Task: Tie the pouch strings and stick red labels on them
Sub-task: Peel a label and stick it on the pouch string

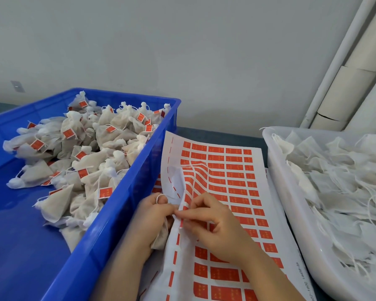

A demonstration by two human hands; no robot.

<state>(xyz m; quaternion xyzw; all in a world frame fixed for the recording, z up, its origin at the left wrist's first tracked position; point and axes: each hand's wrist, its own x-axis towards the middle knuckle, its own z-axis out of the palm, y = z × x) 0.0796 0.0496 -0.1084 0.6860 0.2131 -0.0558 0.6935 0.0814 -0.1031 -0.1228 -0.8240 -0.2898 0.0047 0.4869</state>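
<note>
Pouch (161,237) sat bunched in the curled fingers of the left hand (152,216), its white string (159,195) looped over one finger. Just beside it, the right hand (213,222) pinched a red label (181,222) between thumb and forefinger at the lifted edge of the label sheet (226,170). Left of the sheet stood a blue crate (117,203) of labelled pouches (84,148), and to the right a white tray (278,192) of loose pouches (334,181).
</note>
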